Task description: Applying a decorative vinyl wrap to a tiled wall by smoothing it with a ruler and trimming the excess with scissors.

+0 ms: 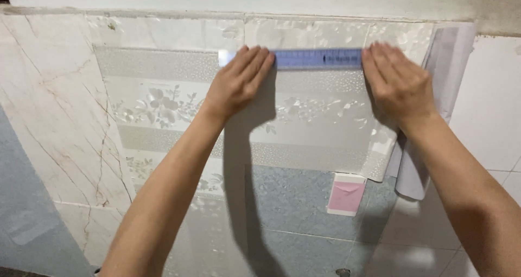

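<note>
The white floral-patterned adhesive wall sheet (179, 106) lies flat across the upper wall, its right edge with grey backing paper (434, 114) not yet stuck. Left hand (239, 79) and right hand (399, 81), fingers flat and extended, press a translucent blue plastic ruler (317, 58) against the sheet's top edge.

Both arms raised, left hand (237, 83) and right hand (399, 84) pressed flat, fingers extended.

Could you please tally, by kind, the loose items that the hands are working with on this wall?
Blue ruler: 1
Patterned wall film sheet: 1
Pink and white scraper: 1
Total: 3
Both hands, left and right, press the ruler.
</note>
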